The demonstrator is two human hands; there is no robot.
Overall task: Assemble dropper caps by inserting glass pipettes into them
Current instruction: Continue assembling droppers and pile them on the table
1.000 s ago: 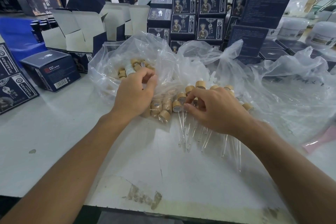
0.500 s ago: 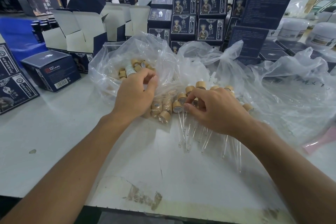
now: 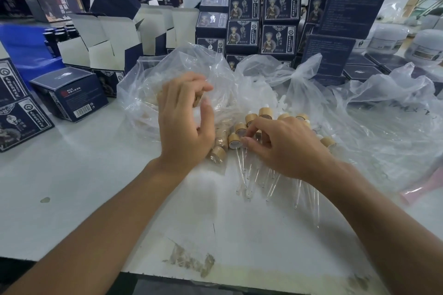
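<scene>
Several assembled droppers lie on the white table (image 3: 96,175), each a wood-coloured cap (image 3: 265,112) with a glass pipette (image 3: 249,175) pointing toward me. My right hand (image 3: 285,148) rests on this pile, its fingertips closed around one dropper cap (image 3: 257,135) that is mostly hidden. My left hand (image 3: 184,124) is raised in front of a clear plastic bag (image 3: 182,62) of loose caps. It is blurred, with its fingers curled on a small wood-coloured cap (image 3: 197,102). More loose caps (image 3: 218,153) lie by the bag's mouth.
Dark blue printed boxes (image 3: 69,93) lie at the left and stand stacked behind the bags (image 3: 278,38). Open white-lined cartons (image 3: 107,38) are at the back left. A second crumpled plastic bag (image 3: 383,115) spreads to the right. White jars (image 3: 426,48) stand far right. A person sits beyond the boxes.
My left hand has lifted up and out of the bag of loose caps, coming toward me with a cap. My right hand has stayed on the dropper pile.
</scene>
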